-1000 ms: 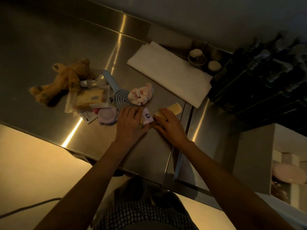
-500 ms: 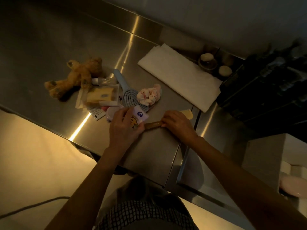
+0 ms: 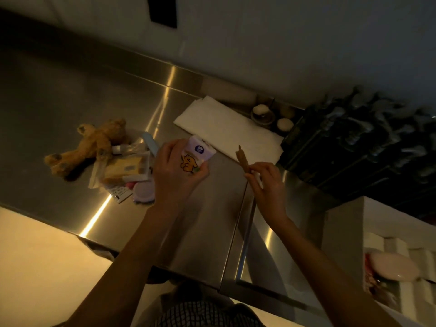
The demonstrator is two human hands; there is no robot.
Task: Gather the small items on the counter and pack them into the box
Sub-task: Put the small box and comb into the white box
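Note:
My left hand (image 3: pixel 174 175) grips a small white packet (image 3: pixel 197 156) printed with a yellow cartoon figure and a purple round mark, lifted off the steel counter (image 3: pixel 212 220). My right hand (image 3: pixel 266 185) pinches a thin brown stick-shaped item (image 3: pixel 243 159) that points up and away. To the left lies a heap of small items: a brown teddy bear (image 3: pixel 94 142), a clear bag with a yellow pack (image 3: pixel 125 168), a pale blue brush handle (image 3: pixel 151 142) and a round pink lidded case (image 3: pixel 144 192). A white box (image 3: pixel 349 223) stands at the lower right.
A folded white cloth (image 3: pixel 226 128) lies behind my hands. Small round white things (image 3: pixel 284 123) sit by the back wall. Dark crates (image 3: pixel 365 149) fill the right side. A seam (image 3: pixel 240 223) splits the counter. A pink rounded object (image 3: pixel 391 267) lies inside the box.
Both hands have risen off the counter: the left carries the white packet higher, the right has picked up the brown stick and tilted it upward. The view has shifted upward.

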